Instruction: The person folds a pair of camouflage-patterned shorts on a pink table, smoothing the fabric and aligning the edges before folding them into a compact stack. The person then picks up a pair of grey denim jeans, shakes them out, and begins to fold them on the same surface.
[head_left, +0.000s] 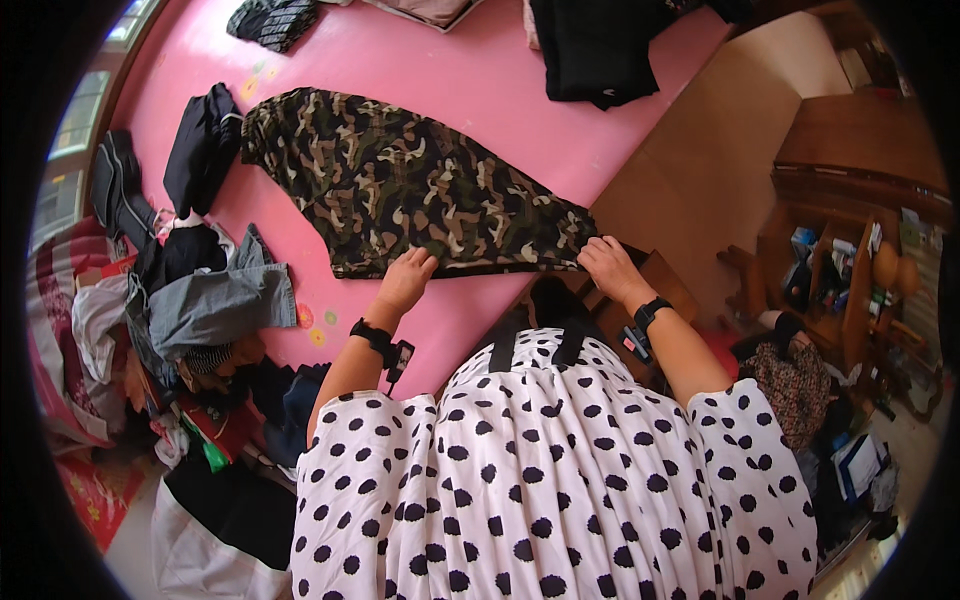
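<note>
Camouflage trousers (420, 180), laid with one leg over the other, stretch across a glossy pink surface (465, 75). Their wide end is at the left, and the narrower end reaches the surface's right edge. My left hand (409, 276) rests on the near edge of the cloth, fingertips pressed to it; whether it pinches the fabric is hard to make out. At the narrow right end, my right hand (611, 266) grips the cloth between thumb and fingers. Both wrists wear black straps with small devices.
At the left lie a folded dark garment (201, 150) and a heap of mixed clothes with grey-blue denim (217, 307). Folded black clothing (596, 52) lies at the far side. Right of the pink surface are brown floor (697, 150) and an open wooden drawer (825, 262) holding small items.
</note>
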